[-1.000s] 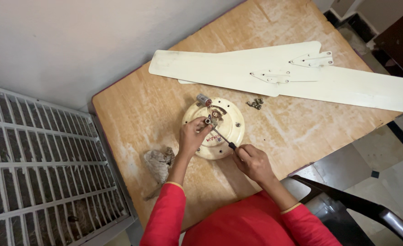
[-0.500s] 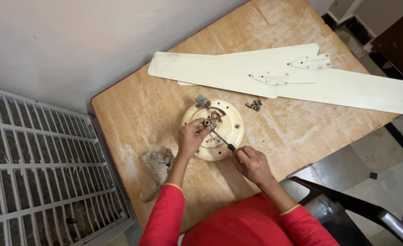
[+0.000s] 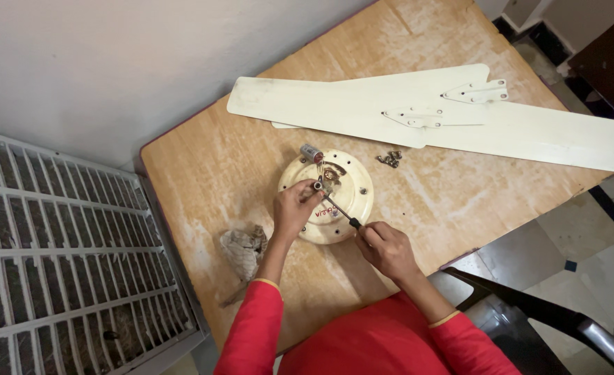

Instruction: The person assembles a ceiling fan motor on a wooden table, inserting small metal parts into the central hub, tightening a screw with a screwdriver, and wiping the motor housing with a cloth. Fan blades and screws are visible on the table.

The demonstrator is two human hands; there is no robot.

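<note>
A round cream ceiling-fan motor housing (image 3: 354,189) lies on the wooden table (image 3: 209,173). My left hand (image 3: 294,210) rests on its left side, fingers pinching a small metal part near the centre hub. My right hand (image 3: 384,248) grips the dark handle of a screwdriver (image 3: 336,209), whose tip points up-left into the hub. A small cylindrical capacitor (image 3: 311,153) sits at the housing's top edge.
Cream fan blades (image 3: 446,118) with metal brackets lie across the far side of the table. Several loose screws (image 3: 391,159) sit below them. A crumpled dirty rag (image 3: 243,250) lies left of my forearm. A grey slatted cooler panel (image 3: 64,257) stands at left, a dark chair (image 3: 550,319) at right.
Both hands stay at the motor housing with only slight shifts of the screwdriver. Nothing else has moved.
</note>
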